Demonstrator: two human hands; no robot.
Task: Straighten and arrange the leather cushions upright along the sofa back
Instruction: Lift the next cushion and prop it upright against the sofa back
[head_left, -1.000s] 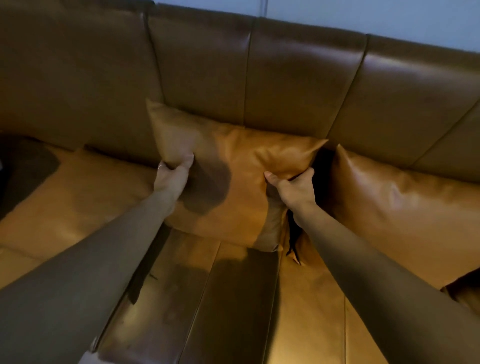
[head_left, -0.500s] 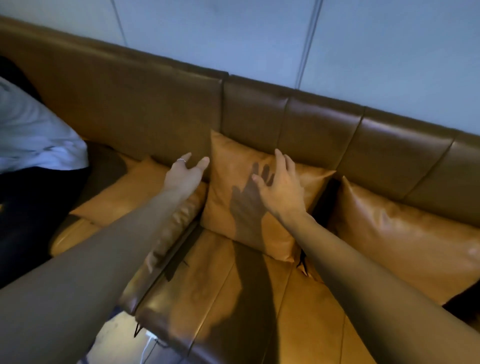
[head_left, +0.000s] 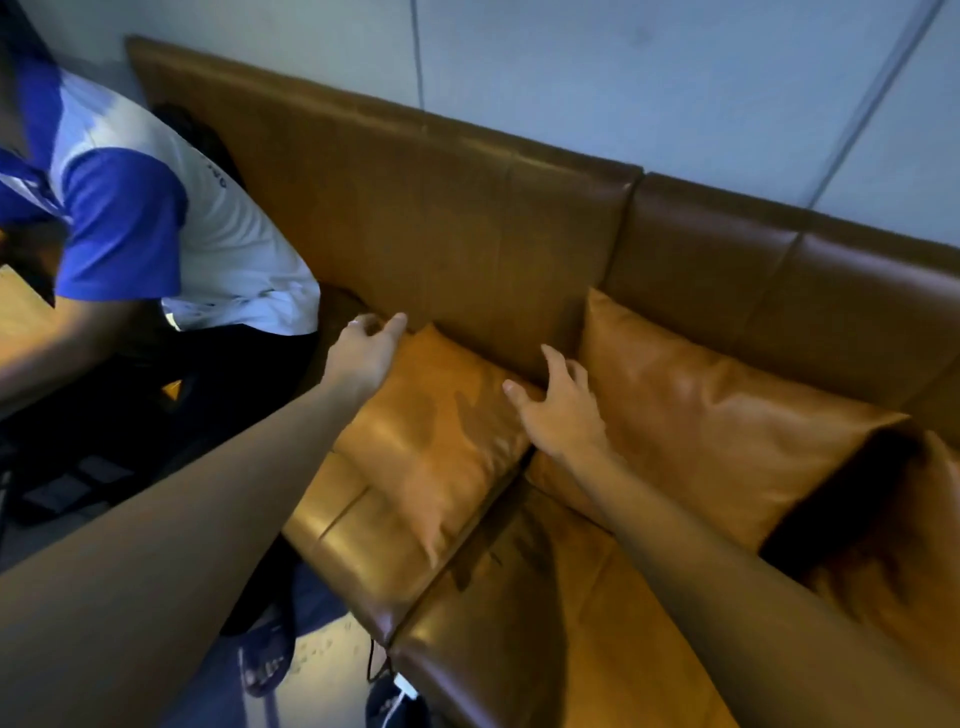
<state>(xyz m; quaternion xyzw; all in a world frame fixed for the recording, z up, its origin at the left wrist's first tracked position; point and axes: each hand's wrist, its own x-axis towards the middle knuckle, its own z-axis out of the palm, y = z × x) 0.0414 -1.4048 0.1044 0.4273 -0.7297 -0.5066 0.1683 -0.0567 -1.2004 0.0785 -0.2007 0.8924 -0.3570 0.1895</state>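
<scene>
Both hands let go of the upright cushion at 3 o'clock; left hand & right hand now open, empty, over the slumped cushion — next one.

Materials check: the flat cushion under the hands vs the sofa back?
Flat cushion: tan leather or faux leather by the look, semi-gloss; soft creases and a light sheen. Sofa back: darker brown, the same leather look, smooth, stitched panel seams, glossy highlights. Real or synthetic cannot be told.
</scene>
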